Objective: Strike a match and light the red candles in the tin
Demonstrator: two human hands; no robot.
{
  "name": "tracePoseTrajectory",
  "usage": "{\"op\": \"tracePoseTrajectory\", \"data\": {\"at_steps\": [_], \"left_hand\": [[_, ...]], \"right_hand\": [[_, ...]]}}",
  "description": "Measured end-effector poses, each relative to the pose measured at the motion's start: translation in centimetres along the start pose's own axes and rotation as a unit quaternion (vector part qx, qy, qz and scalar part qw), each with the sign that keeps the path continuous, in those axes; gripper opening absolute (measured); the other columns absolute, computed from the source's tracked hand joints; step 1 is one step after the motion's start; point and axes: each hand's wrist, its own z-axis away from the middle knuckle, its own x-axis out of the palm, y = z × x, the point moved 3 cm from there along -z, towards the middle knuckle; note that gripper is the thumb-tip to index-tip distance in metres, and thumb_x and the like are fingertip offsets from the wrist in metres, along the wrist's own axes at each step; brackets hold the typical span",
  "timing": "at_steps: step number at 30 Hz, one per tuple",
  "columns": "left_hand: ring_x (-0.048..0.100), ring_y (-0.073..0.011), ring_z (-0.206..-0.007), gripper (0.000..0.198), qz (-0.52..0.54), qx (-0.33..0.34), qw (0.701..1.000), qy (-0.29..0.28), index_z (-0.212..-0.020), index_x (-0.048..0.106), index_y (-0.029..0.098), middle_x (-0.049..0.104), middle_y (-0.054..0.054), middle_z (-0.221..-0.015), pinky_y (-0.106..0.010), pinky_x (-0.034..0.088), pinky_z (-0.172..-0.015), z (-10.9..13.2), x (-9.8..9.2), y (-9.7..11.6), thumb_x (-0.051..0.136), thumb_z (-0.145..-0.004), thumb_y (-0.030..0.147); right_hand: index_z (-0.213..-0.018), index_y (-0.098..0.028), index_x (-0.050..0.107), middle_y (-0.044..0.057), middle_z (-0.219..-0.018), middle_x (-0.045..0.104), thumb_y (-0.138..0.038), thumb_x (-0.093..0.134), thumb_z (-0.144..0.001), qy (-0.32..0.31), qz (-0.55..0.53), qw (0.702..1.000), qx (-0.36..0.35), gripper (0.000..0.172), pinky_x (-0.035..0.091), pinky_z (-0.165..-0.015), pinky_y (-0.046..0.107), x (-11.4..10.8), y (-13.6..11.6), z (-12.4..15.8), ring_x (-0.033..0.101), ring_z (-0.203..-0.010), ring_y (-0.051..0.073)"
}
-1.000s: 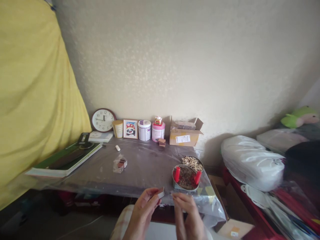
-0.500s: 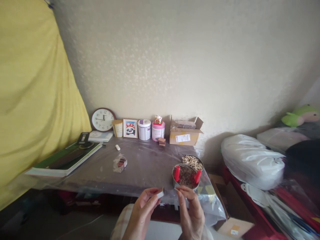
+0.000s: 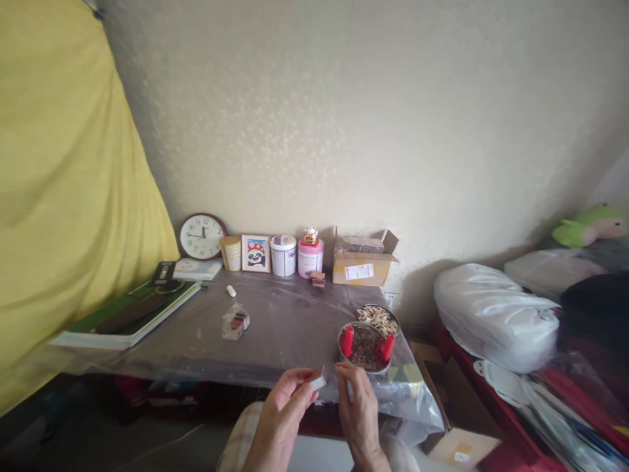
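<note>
My left hand (image 3: 282, 413) is raised near the table's front edge, fingers pinched on a small white box (image 3: 317, 381) like a matchbox. My right hand (image 3: 358, 410) is close beside it, fingertips pressed together just right of the box; what they pinch is too small to make out. Just beyond the hands a round metal tin (image 3: 365, 347) with two red candles and dark burnt bits stands on the table. Behind it is a second tin (image 3: 379, 319) full of pale matchsticks.
The table (image 3: 275, 328) is covered in clear plastic. Along the wall stand a clock (image 3: 202, 236), a framed picture (image 3: 256, 254), jars (image 3: 284, 255) and a cardboard box (image 3: 362, 263). A small plastic-wrapped item (image 3: 236, 322) lies mid-table, books (image 3: 128, 314) at left. A white bag (image 3: 494, 316) lies right.
My right hand has moved left and closer to the white box in my left hand. The left hand has stayed almost where it was.
</note>
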Motion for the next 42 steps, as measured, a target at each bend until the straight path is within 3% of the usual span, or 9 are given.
{"op": "tracePoseTrajectory", "data": {"at_steps": [4, 9, 13, 18, 23, 26, 28, 33, 42], "left_hand": [[0.063, -0.0271, -0.1, 0.037, -0.027, -0.001, 1.0, 0.004, -0.091, 0.076, 0.019, 0.076, -0.009, -0.095, -0.042, 0.045, -0.097, 0.1, -0.9, -0.1, 0.08, -0.069, 0.049], [0.062, -0.0275, -0.102, 0.033, -0.026, -0.01, 0.999, 0.018, -0.092, 0.076, 0.02, 0.076, -0.008, -0.097, -0.042, 0.043, -0.1, 0.0, -1.4, -0.5, 0.08, -0.071, 0.045], [0.062, -0.0268, -0.102, 0.034, -0.009, -0.021, 1.0, 0.019, -0.087, 0.076, 0.02, 0.077, -0.007, -0.094, -0.039, 0.045, -0.097, 0.0, -0.6, -0.4, 0.084, -0.065, 0.044], [0.063, -0.0266, -0.103, 0.028, 0.005, -0.023, 1.0, 0.0, -0.087, 0.075, 0.022, 0.078, -0.007, -0.098, -0.04, 0.045, -0.098, 0.2, -0.3, -0.5, 0.081, -0.069, 0.042], [0.064, -0.0277, -0.099, 0.028, -0.018, -0.009, 1.0, 0.024, -0.088, 0.075, 0.021, 0.077, -0.007, -0.093, -0.043, 0.045, -0.097, -0.2, -0.9, -0.8, 0.081, -0.07, 0.041], [0.064, -0.0278, -0.096, 0.031, -0.018, 0.0, 1.0, 0.02, -0.088, 0.075, 0.02, 0.077, -0.007, -0.092, -0.043, 0.046, -0.095, -0.3, -0.8, -0.7, 0.082, -0.068, 0.043], [0.064, -0.0284, -0.099, 0.034, -0.021, 0.003, 1.0, 0.002, -0.09, 0.075, 0.02, 0.077, -0.009, -0.096, -0.042, 0.046, -0.095, -0.1, -0.5, -0.4, 0.081, -0.069, 0.046], [0.063, -0.0301, -0.106, 0.035, -0.046, -0.001, 0.999, 0.016, -0.091, 0.076, 0.019, 0.078, -0.01, -0.1, -0.045, 0.042, -0.102, 0.4, -0.8, 0.0, 0.078, -0.071, 0.047], [0.063, -0.0343, -0.115, 0.042, -0.039, -0.023, 0.998, 0.038, -0.089, 0.077, 0.02, 0.08, -0.012, -0.1, -0.046, 0.042, -0.105, 0.0, -3.2, -1.1, 0.084, -0.062, 0.052]], "right_hand": [[-0.085, -0.021, 0.066, 0.003, -0.081, 0.073, -0.031, 0.059, -0.094, 0.063, -0.006, 0.991, 0.121, 0.015, 0.058, -0.073, 0.026, -0.4, 2.6, -0.1, 0.071, -0.073, 0.017], [-0.083, -0.021, 0.067, 0.002, -0.083, 0.073, -0.031, 0.065, -0.09, 0.094, -0.072, 0.978, 0.171, 0.012, 0.057, -0.075, 0.026, -1.7, 1.7, -0.9, 0.07, -0.075, 0.016], [-0.09, -0.022, 0.068, 0.003, -0.089, 0.074, -0.022, 0.063, -0.091, 0.057, -0.1, 0.985, 0.125, 0.005, 0.057, -0.078, 0.023, -1.6, -0.8, -0.8, 0.072, -0.082, 0.015], [-0.094, -0.023, 0.066, 0.004, -0.092, 0.073, -0.012, 0.059, -0.091, -0.022, -0.091, 0.995, 0.04, 0.013, 0.057, -0.075, 0.021, -1.2, -3.1, -0.8, 0.072, -0.082, 0.014], [-0.102, -0.024, 0.064, 0.006, -0.095, 0.073, -0.009, 0.058, -0.09, 0.033, -0.101, 0.994, 0.016, 0.02, 0.057, -0.078, 0.027, -2.2, -3.7, -1.0, 0.072, -0.085, 0.017], [-0.104, -0.025, 0.066, 0.006, -0.096, 0.074, -0.011, 0.057, -0.091, 0.016, -0.1, 0.995, -0.015, 0.021, 0.058, -0.076, 0.029, -1.4, -3.0, -0.5, 0.072, -0.085, 0.018], [-0.095, -0.024, 0.068, 0.004, -0.087, 0.075, -0.015, 0.056, -0.093, -0.019, -0.065, 0.998, 0.01, 0.016, 0.058, -0.069, 0.026, -0.4, -1.5, -0.2, 0.073, -0.076, 0.017], [-0.089, -0.021, 0.068, 0.004, -0.084, 0.073, -0.032, 0.062, -0.091, 0.055, -0.063, 0.982, 0.167, 0.013, 0.057, -0.076, 0.029, -0.5, 2.1, -0.2, 0.07, -0.077, 0.018], [-0.084, -0.02, 0.07, 0.004, -0.085, 0.07, -0.048, 0.066, -0.086, 0.068, -0.127, 0.937, 0.318, 0.029, 0.049, -0.067, 0.028, -2.1, 3.1, -0.6, 0.062, -0.077, 0.019]]}}
